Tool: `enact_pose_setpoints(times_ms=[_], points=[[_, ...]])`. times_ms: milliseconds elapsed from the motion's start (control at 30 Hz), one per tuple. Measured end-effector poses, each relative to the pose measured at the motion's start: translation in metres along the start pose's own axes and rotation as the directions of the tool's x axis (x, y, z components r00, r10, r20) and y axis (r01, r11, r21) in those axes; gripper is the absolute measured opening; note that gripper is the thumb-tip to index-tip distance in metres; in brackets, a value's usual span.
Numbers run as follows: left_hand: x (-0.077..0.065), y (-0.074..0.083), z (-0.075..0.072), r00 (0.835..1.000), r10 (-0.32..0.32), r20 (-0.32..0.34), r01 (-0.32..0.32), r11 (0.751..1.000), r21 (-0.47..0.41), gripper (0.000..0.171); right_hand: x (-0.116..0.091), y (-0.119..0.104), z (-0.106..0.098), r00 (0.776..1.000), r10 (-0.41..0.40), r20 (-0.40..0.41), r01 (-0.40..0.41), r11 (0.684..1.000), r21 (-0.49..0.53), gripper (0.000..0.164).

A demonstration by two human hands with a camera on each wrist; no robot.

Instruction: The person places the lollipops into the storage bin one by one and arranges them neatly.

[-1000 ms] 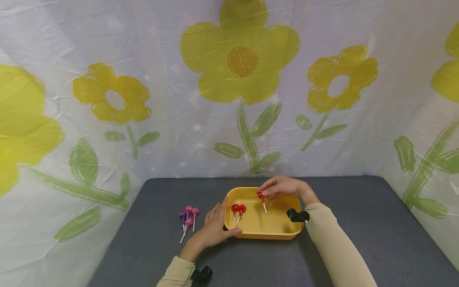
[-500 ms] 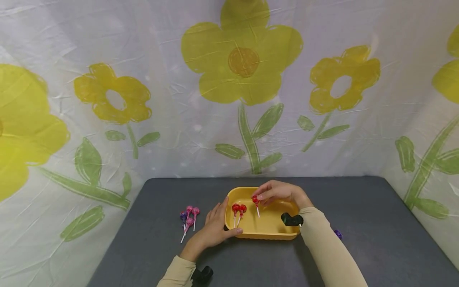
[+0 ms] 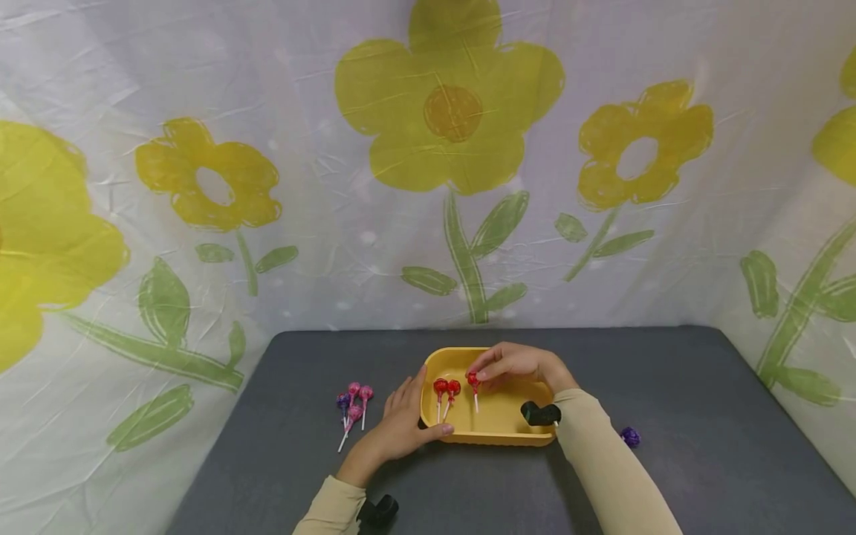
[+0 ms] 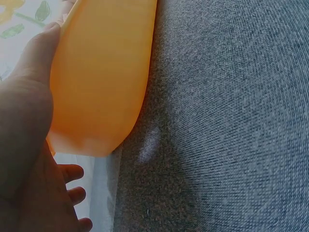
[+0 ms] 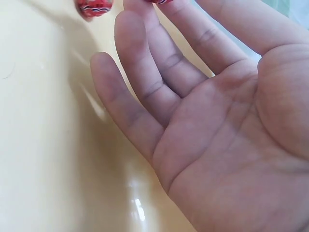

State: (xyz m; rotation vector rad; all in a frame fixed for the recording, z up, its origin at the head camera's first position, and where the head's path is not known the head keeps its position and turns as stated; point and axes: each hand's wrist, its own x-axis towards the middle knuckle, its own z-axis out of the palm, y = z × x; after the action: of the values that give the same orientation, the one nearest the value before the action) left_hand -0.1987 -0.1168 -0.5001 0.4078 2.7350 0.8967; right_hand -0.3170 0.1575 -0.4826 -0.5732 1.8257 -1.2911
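Partly hidden by the right hand (image 3: 515,365) pinching it and cut off at twelve o'clock in the right wrist view, a red lollipop (image 3: 474,381) sits at that hand's eight o'clock, over the yellow tray (image 3: 504,420), whose nine-o'clock end the outstretched left hand (image 3: 403,422) touches.

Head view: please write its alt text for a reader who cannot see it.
A person's right hand holds a red lollipop over a yellow tray containing two more red ones, while the left hand touches the tray's side. Pink and purple lollipops lie on the dark table, before a flower-printed backdrop.
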Motion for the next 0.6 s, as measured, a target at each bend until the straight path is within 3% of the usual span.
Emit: enact_pose_setpoints(times_ms=[600], points=[[-0.004,-0.003,0.002,1.000,0.012,-0.001,-0.012,1.000,0.005,0.118,0.001,0.012,0.012,0.999,0.027,-0.044,-0.025,0.999,0.025,0.036]])
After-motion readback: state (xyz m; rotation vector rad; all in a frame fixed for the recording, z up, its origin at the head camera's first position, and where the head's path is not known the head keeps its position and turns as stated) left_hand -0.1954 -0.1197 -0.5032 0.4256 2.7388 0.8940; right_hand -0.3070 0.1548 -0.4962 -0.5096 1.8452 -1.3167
